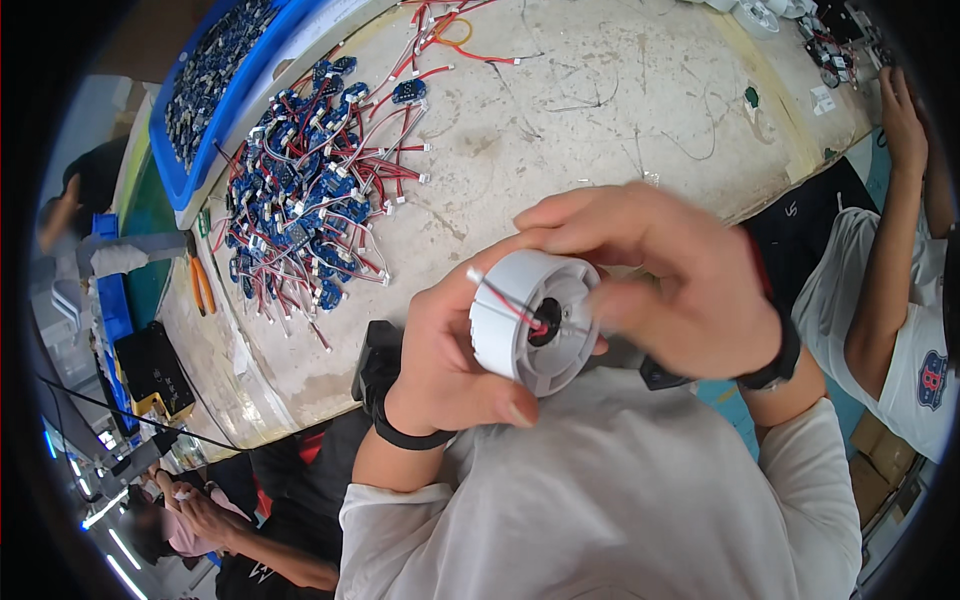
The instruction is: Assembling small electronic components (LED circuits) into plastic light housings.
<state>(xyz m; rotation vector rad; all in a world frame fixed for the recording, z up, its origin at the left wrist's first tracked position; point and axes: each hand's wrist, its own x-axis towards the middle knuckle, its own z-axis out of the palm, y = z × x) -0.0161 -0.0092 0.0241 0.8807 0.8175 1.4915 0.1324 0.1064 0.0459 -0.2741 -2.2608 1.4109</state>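
A round white plastic housing with an open, ribbed inside rests in the grip of my left hand, thumb along its lower edge. From a small black part at its centre, red and dark wires run out over the rim to a small pale plug. My right hand arches over the right side of the housing, its thumb near the open face. That thumb is smeared by motion, so whether these fingers grip anything cannot be made out.
Left of the housing, a heap of blue circuit boards with red and white leads covers part of the table. Beyond it stands a blue bin of small parts. Orange-handled pliers lie nearby. Co-workers sit at right and lower left.
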